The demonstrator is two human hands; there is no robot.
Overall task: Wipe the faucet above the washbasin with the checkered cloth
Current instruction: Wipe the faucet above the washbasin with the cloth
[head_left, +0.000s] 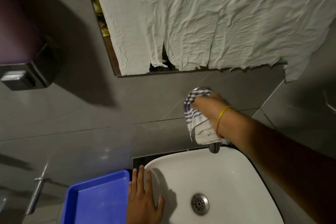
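Paper sheets, white and crumpled, cover the wall mirror above. Washbasin, white, sits below with a metal drain at its centre. Blue tray lies just beside the basin's left edge. Left hand rests flat on the basin's left rim, fingers spread, grasping nothing. Right hand, yellow band at the wrist, is clenched around the checkered cloth, which wraps the faucet; only the spout tip shows, over the basin's back edge.
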